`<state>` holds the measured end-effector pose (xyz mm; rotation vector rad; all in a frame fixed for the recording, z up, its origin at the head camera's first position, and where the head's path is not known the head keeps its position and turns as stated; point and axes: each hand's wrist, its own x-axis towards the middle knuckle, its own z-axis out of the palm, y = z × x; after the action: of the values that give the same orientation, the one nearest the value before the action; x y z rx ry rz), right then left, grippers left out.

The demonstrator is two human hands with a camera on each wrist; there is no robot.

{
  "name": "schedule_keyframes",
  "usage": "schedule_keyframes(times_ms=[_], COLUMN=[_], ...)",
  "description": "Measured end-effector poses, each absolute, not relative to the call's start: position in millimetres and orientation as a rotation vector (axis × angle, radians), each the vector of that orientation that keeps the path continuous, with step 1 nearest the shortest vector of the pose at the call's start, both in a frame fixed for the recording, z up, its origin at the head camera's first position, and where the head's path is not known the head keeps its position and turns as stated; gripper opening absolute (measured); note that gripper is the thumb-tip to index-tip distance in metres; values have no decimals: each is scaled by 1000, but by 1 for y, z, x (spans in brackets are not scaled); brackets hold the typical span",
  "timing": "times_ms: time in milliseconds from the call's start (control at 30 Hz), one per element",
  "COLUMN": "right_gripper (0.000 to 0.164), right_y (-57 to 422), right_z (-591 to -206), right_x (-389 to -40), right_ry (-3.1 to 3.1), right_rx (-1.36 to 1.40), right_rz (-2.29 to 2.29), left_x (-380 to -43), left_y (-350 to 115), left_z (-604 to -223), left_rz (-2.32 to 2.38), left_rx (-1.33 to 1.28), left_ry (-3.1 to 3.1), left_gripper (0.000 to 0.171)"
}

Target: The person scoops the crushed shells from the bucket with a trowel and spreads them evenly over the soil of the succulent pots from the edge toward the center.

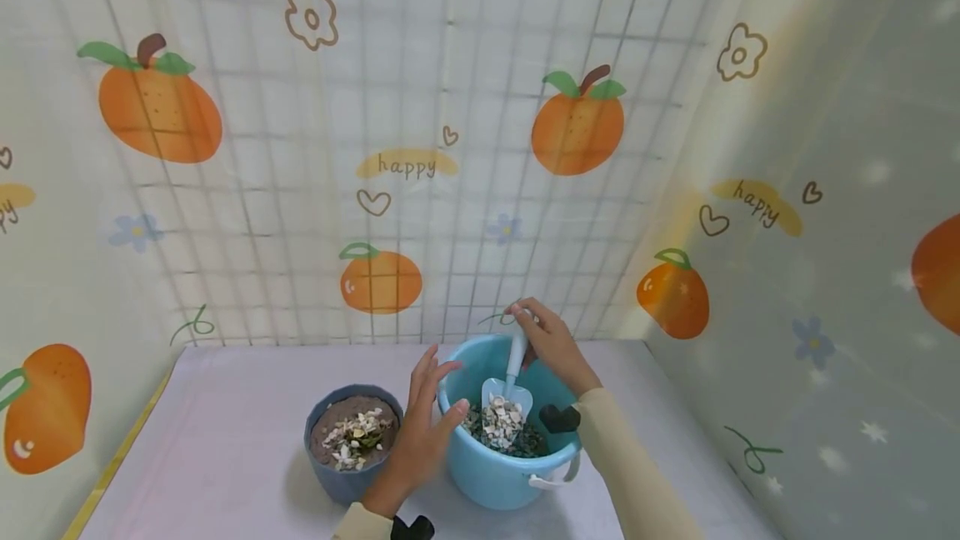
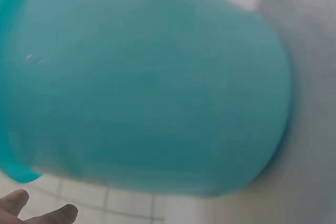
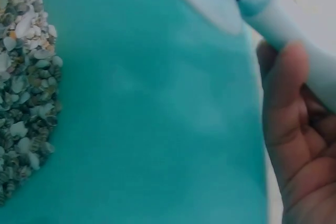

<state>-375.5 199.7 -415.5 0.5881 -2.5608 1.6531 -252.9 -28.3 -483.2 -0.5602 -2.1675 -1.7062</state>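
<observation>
My right hand (image 1: 553,347) grips the pale handle of a small light-blue shovel (image 1: 517,352), whose blade points down inside a blue bucket (image 1: 487,477). Small shells (image 1: 502,422) lie on the blade and in the bucket's bottom. The right wrist view shows the thumb and fingers around the shovel handle (image 3: 307,30), with the shell heap (image 3: 26,87) at left. At the bucket's left side is my left hand (image 1: 423,436), its fingers spread and its thumb close to the rim. The left wrist view is mostly the bucket's outer wall (image 2: 147,87), with fingertips (image 2: 60,215) at the lower left.
Left of the bucket stands a grey-blue pot (image 1: 337,486) filled with brown soil, with pale shell pieces on top. The bucket's white handle (image 1: 555,480) hangs down at the front right. Behind the table (image 1: 225,440), a grid and a fruit-printed curtain (image 1: 495,65) rise.
</observation>
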Motion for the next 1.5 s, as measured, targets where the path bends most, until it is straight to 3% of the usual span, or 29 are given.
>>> schedule_keyframes(times_ms=[433, 1500], right_gripper=[33, 35], right_y=[181, 80], right_z=[-382, -403], right_x=[-385, -394], right_ry=[-2451, -2453], right_rx=[599, 623], right_rz=[1738, 2006], left_x=[-253, -241], left_y=[-80, -169], left_z=[-465, -498], left_rz=[-1651, -1541], left_rx=[-477, -275], left_ry=[-2136, -2223], left_gripper=[50, 42])
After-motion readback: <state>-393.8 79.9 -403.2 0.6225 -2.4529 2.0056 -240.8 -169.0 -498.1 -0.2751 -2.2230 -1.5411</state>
